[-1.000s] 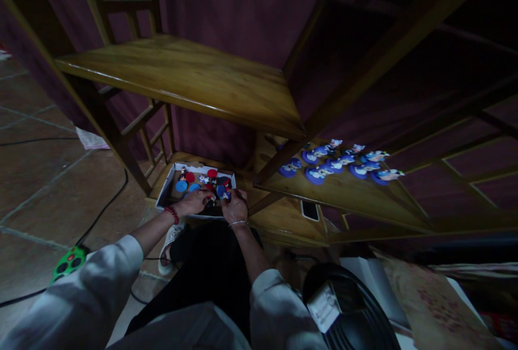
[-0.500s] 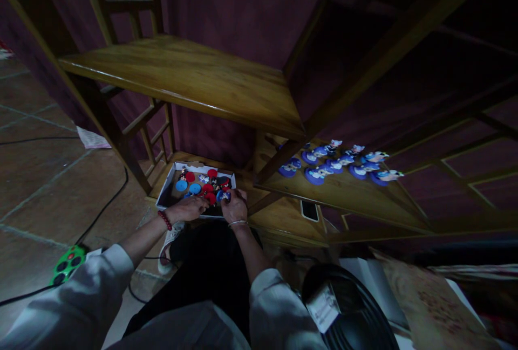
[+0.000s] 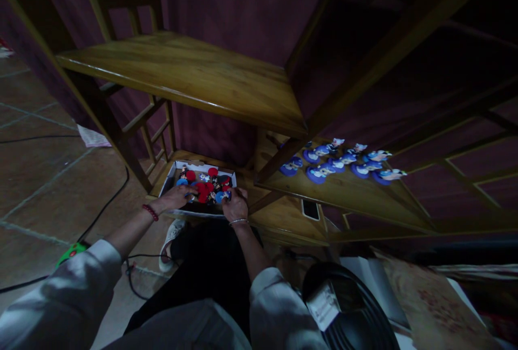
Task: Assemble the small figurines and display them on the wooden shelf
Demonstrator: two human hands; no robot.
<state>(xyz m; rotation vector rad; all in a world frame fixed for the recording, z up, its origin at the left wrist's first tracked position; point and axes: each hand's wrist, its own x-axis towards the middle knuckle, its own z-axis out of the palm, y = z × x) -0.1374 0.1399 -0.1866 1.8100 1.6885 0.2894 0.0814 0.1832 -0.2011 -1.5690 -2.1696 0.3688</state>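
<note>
A shallow white cardboard box (image 3: 165, 184) on the low wooden shelf holds several small figurines on red or blue round bases. My right hand (image 3: 236, 206) is closed at the box's near right corner, its fingertips on a blue-based figurine (image 3: 222, 197). Over the near left part of the box, my left hand (image 3: 177, 198) reaches in with fingers stretched out. It lies among the blue-based pieces, beside a blue base (image 3: 182, 182) and left of the red-based figurines (image 3: 203, 192). Its fingertips partly cover the pieces beneath them.
Several purple-based figurines (image 3: 319, 172) stand on the shelf to the right. A phone (image 3: 310, 209) lies on the lower board. An upper shelf (image 3: 182, 80) overhangs the box. A black round stool (image 3: 352, 312) stands at lower right; cables and a green device (image 3: 72, 253) lie on the left floor.
My left hand has moved left and slightly away from me inside the box, now covering some blue bases and baring the red ones. My right hand stays on the blue-based figurine.
</note>
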